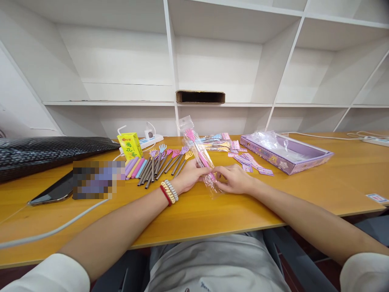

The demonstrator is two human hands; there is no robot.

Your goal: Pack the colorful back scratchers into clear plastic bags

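A pink hand-shaped stick (202,156) lies inside a clear plastic sleeve (186,123), tilted, over the table's middle. My left hand (190,176) holds the sleeve and stick from the left side, thumb across it. The fingers of my right hand (232,178) pinch the lower end of the sleeve near the pink handle. Left of my hands lie several metal rods with coloured hand-shaped tips (164,162) and several pastel handles (135,167). Behind my hands is a pile of wrapped sticks (215,144), with purple printed cards (251,162) to its right.
A purple tray (288,164) with clear plastic bags stands at the right. To the left are a yellow drink carton (130,146), a power strip (151,141), a dark phone (54,190) and a white cable (60,229). White shelves hold a cardboard box (200,97).
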